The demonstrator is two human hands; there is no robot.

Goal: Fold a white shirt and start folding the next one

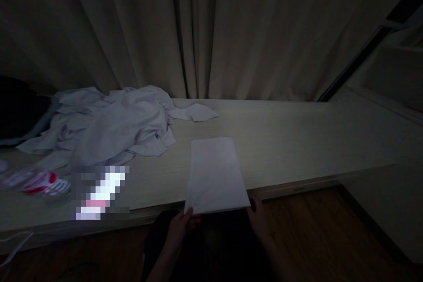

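Observation:
A folded white cloth [216, 174] lies flat in a neat rectangle. Its far part rests on the table, and its near edge reaches past the table's front edge over my lap. My left hand [183, 224] pinches the near left corner, thumb on top and fingers underneath. At the near right corner, my right hand [257, 216] is closed on the cloth's edge, though dim light hides most of its fingers. To the left is a loose heap of crumpled white cloth [128, 119], apart from the folded one.
The pale wooden table [297, 136] runs along a closed curtain [139, 22]. On its left are a clear plastic bottle with a red label [42, 183], a bright pixelated item [105, 189] and a dark bundle [20, 110]. A side panel [390, 211] stands at right.

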